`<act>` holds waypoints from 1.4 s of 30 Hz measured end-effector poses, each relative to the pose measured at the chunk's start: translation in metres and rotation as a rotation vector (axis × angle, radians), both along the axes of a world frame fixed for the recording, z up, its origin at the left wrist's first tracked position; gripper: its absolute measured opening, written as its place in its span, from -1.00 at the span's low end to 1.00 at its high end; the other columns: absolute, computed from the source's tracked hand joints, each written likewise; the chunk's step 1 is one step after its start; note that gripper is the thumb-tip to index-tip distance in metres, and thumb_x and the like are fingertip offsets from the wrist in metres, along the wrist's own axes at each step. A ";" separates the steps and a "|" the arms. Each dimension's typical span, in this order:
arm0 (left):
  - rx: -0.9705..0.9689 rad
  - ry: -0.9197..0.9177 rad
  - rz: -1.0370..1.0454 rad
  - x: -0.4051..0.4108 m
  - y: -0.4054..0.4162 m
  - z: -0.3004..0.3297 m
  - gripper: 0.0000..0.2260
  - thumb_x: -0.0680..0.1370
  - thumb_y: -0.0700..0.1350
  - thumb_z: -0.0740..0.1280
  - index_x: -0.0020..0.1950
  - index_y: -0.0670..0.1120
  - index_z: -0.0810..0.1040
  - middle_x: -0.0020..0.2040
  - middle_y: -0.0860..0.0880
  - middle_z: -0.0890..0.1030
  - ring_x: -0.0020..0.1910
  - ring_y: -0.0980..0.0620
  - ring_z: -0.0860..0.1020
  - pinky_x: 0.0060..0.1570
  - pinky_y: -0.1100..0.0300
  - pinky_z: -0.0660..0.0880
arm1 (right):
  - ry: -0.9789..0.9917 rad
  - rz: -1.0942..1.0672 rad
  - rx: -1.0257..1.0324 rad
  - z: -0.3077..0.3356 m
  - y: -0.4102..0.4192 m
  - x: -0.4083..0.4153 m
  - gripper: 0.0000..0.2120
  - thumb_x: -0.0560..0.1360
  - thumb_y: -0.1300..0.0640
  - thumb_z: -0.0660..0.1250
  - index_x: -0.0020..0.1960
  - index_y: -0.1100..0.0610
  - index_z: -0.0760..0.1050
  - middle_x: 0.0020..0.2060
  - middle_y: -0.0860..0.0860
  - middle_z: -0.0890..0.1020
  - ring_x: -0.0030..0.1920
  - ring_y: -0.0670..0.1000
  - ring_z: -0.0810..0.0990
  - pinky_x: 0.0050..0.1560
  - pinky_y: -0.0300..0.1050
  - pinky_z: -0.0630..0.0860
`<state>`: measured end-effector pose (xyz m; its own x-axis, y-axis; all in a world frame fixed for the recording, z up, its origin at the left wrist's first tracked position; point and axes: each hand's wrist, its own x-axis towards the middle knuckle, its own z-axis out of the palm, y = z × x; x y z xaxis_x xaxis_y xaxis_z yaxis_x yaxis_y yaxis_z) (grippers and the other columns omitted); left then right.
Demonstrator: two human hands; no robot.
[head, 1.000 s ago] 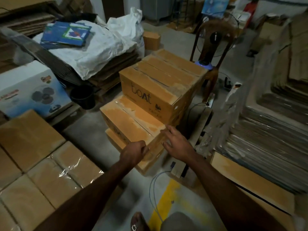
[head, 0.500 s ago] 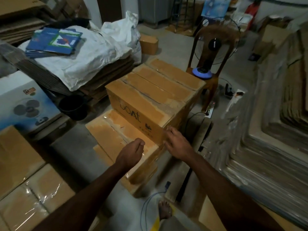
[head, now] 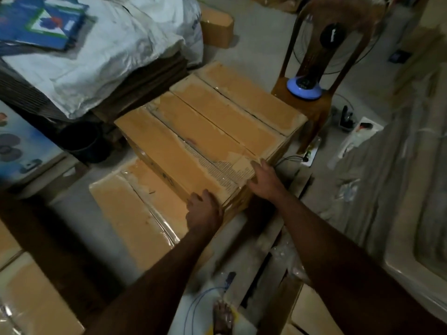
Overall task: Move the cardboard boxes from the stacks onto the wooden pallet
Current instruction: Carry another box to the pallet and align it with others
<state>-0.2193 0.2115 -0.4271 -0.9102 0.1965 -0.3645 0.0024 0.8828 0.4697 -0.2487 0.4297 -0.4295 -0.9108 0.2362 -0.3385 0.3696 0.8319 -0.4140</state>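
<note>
Cardboard boxes are seen stacked on the floor, and the nearest top box (head: 179, 155), its taped lid torn along one seam, sits above a lower box (head: 128, 209) wrapped in clear film. The left hand (head: 204, 211) is laid on the near corner of the top box, its grip curled over the edge there. The right hand (head: 264, 177) is pressed flat against the right end of the same box, fingers extended, nothing being clenched. Two more boxes (head: 232, 112) are set just behind, touching it. A wooden chair (head: 312, 102) carrying a small fan (head: 305, 87) is placed beyond. Wooden slats (head: 273, 238) are visible below the right forearm.
</note>
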 end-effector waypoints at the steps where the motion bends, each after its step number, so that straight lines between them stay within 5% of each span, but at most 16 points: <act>1: 0.017 -0.060 0.049 -0.001 0.001 -0.006 -0.43 0.52 0.15 0.40 0.38 -0.06 0.25 0.33 -0.24 0.31 0.21 -0.30 0.46 0.11 -0.18 0.57 | -0.012 -0.016 -0.017 -0.004 0.005 -0.008 -0.30 0.54 -0.02 0.32 0.59 0.06 0.10 0.59 0.15 0.00 0.56 0.24 0.03 0.49 0.22 0.21; 4: 0.171 -0.266 0.148 -0.003 0.003 -0.031 -0.36 0.49 0.17 0.39 0.37 -0.03 0.10 0.26 -0.28 0.41 0.04 -0.34 0.56 0.03 -0.15 0.59 | -0.053 -0.076 -0.060 -0.015 0.014 -0.024 -0.32 0.55 -0.02 0.31 0.58 0.06 0.10 0.60 0.13 -0.02 0.57 0.22 0.02 0.50 0.14 0.20; 7: 0.269 -0.307 0.175 -0.005 0.005 -0.040 -0.19 0.46 0.14 0.34 0.51 -0.08 -0.07 0.30 -0.30 0.51 0.15 -0.31 0.56 0.13 -0.12 0.57 | -0.053 -0.106 -0.051 -0.025 0.013 -0.029 -0.35 0.56 -0.01 0.32 0.56 0.08 0.15 0.58 0.13 0.03 0.54 0.24 0.12 0.46 0.07 0.26; 11: 0.420 -0.315 0.287 -0.003 0.012 -0.020 -0.29 0.58 -0.19 0.37 0.54 -0.25 -0.04 0.29 -0.02 0.27 0.30 0.06 0.31 0.18 0.34 0.28 | 0.012 -0.195 -0.060 -0.027 0.006 -0.030 -0.39 0.54 -0.04 0.34 0.51 0.09 0.26 0.51 0.16 0.19 0.47 0.24 0.21 0.40 0.05 0.32; 16: 0.538 -0.317 0.487 -0.003 -0.014 -0.001 -0.20 0.60 -0.11 0.37 0.59 -0.21 -0.14 0.57 -0.22 0.21 0.40 -0.15 0.36 0.22 0.18 0.37 | 0.084 -0.386 -0.146 -0.003 -0.012 -0.039 -0.37 0.54 -0.14 0.33 0.48 0.14 0.27 0.43 0.19 0.31 0.43 0.22 0.25 0.33 0.06 0.34; 21: 0.583 -0.198 0.891 -0.018 -0.064 0.041 -0.15 0.39 0.28 0.25 0.50 -0.22 0.17 0.30 -0.23 0.49 0.17 -0.25 0.52 0.22 -0.14 0.51 | 0.086 -0.360 -0.242 0.023 -0.067 -0.037 -0.46 0.56 -0.18 0.26 0.40 0.15 0.40 0.37 0.15 0.33 0.37 0.21 0.34 0.26 0.08 0.40; 26: 0.591 -0.136 0.942 -0.027 -0.129 0.033 -0.18 0.24 0.42 0.21 0.22 -0.20 0.47 0.02 -0.14 0.63 -0.03 -0.21 0.62 0.09 -0.21 0.59 | 0.163 -0.372 -0.434 0.030 -0.115 -0.014 -0.59 0.52 -0.11 0.35 0.22 0.11 0.38 0.30 0.14 0.36 0.32 0.24 0.35 0.15 0.12 0.46; 29: 0.656 -0.191 0.975 -0.004 -0.142 0.048 -0.36 0.35 0.27 0.28 0.18 -0.21 0.53 0.04 -0.16 0.64 -0.02 -0.19 0.62 0.05 -0.15 0.62 | 0.089 -0.442 -0.672 0.021 -0.130 0.013 -0.57 0.53 -0.11 0.35 0.23 0.09 0.29 0.19 0.07 0.38 0.18 0.16 0.43 -0.07 -0.04 0.44; 34: 0.697 -0.352 0.954 0.023 -0.147 0.045 -0.73 0.64 -0.05 0.21 0.20 -0.23 0.47 -0.05 -0.13 0.55 -0.23 -0.02 0.49 -0.45 0.26 0.44 | -0.031 -0.490 -0.814 0.001 -0.139 0.049 -0.48 0.56 -0.03 0.36 0.36 0.12 0.20 0.16 0.03 0.35 0.10 0.06 0.43 -0.02 -0.01 0.42; 39: 0.674 -0.471 0.994 0.040 -0.150 0.024 -0.65 0.64 -0.05 0.26 0.34 -0.23 0.39 0.13 -0.21 0.51 -0.11 -0.05 0.49 -0.30 0.15 0.36 | -0.091 -0.511 -0.796 -0.026 -0.136 0.068 -0.58 0.50 0.04 0.41 0.23 0.08 0.27 0.19 0.14 0.52 0.11 0.16 0.57 0.08 0.15 0.59; 42: 0.618 -0.479 0.953 0.051 -0.155 0.009 -0.75 0.63 -0.13 0.27 0.26 -0.20 0.40 0.06 -0.15 0.53 0.02 -0.09 0.48 -0.30 0.17 0.34 | -0.161 -0.488 -0.848 -0.045 -0.127 0.077 -0.70 0.55 0.09 0.38 0.20 0.12 0.35 0.18 0.21 0.59 0.04 0.14 0.62 -0.11 0.05 0.60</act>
